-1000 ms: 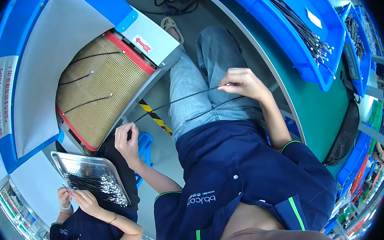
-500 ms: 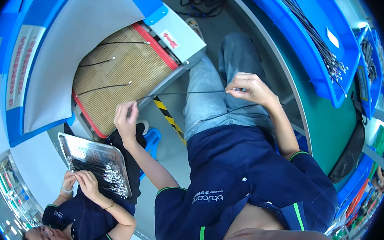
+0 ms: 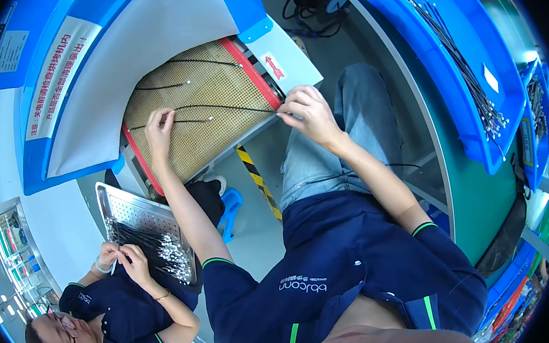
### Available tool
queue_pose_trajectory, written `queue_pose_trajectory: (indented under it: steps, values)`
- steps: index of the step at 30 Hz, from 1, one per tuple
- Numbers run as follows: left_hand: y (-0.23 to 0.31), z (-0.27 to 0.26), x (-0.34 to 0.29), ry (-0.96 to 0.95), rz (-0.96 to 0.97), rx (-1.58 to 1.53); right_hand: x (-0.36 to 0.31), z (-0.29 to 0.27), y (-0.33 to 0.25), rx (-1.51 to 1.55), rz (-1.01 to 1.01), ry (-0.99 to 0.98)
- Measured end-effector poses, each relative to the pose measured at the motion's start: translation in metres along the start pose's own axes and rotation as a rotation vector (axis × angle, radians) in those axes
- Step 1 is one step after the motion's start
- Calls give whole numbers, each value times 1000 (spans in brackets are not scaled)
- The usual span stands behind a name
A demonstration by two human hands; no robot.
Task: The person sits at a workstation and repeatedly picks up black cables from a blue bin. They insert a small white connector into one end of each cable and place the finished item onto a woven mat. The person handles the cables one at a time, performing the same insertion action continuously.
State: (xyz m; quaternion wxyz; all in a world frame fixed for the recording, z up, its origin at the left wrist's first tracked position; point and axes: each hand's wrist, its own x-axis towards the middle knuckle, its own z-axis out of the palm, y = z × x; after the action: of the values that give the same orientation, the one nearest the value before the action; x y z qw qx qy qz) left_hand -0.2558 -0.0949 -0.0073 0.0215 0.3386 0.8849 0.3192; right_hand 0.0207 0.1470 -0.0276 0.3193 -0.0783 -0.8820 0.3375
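A thin black cable point(image 3: 224, 108) stretches between my two hands, just over the tan mesh belt point(image 3: 182, 143) of a conveyor machine. My left hand point(image 3: 160, 132) pinches one end above the belt's left part. At the belt's red right edge, my right hand point(image 3: 310, 114) grips the other end between thumb and fingers. Three more cables lie on the belt: one cable point(image 3: 204, 61) at the far side, another point(image 3: 163, 86) in the middle, and a third point(image 3: 183, 121) beneath my left hand's side. Across my lap rests a further black cable point(image 3: 327, 179).
A white and blue machine hood point(image 3: 143, 59) overhangs the belt. Blue bins point(image 3: 469, 108) with cable bundles stand on the green table point(image 3: 467, 201) at right. At lower left, a co-worker's hands point(image 3: 126, 257) work beside a metal tray point(image 3: 112, 203) of cables. A blue stool point(image 3: 229, 207) stands below.
Both my hands have moved forward and to the left, carrying the stretched cable from over my lap to over the mesh belt. The head view has shifted slightly.
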Motion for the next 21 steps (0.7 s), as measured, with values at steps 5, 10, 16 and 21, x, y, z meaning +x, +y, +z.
queue_pose_trajectory:
  steps: [5, 10, 16, 21]
  values:
    - [-23, 3, 17, 14, 100, 38, 10, 25, 8, -69, -2, 4]
    - [-40, 6, 25, 3, 113, 112, 13, 35, 13, -118, 16, -18]
    - [-36, 0, 27, -26, 72, 143, 15, 25, 10, -93, 24, -50]
    - [-1, -4, 14, 121, 67, 56, -7, -14, 9, 36, -1, -76]
